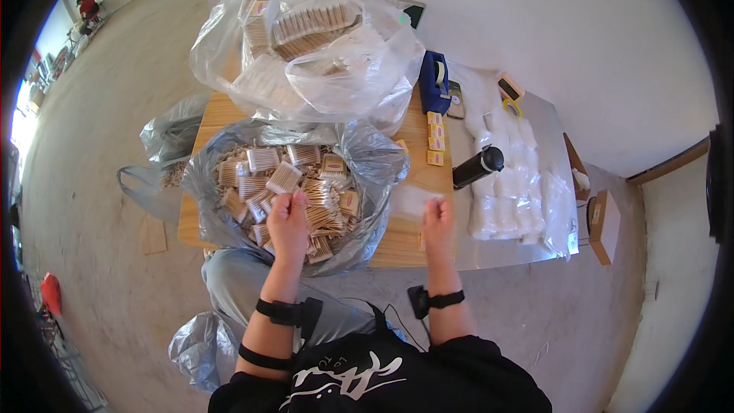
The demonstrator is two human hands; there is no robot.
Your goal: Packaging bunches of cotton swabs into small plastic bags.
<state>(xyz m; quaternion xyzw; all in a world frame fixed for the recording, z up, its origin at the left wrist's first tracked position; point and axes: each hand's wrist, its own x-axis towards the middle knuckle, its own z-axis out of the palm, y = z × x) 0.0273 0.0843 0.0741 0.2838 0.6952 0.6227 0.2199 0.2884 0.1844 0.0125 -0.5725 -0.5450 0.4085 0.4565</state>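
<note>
My left hand (pixel 287 222) is closed over a grey plastic bag (pixel 367 164) full of wooden-stick cotton swabs, some in small clear packs and some loose. A pack of cotton swabs (pixel 284 177) shows right at its fingertips and looks pinched there. To the right, over the wooden table (pixel 401 248), my right hand (pixel 438 222) is closed on the edge of a small clear plastic bag (pixel 411 200). That small bag stretches left from the fingers and looks flat.
Behind stands a large clear bag (pixel 336 76) with more swab packs. Small yellow labels (pixel 436 144), a blue tape dispenser (pixel 434 84), a phone (pixel 456 99) and a black bottle (pixel 479 167) line the table's right side. Wrapped white packs (pixel 506 183) cover the grey table beyond.
</note>
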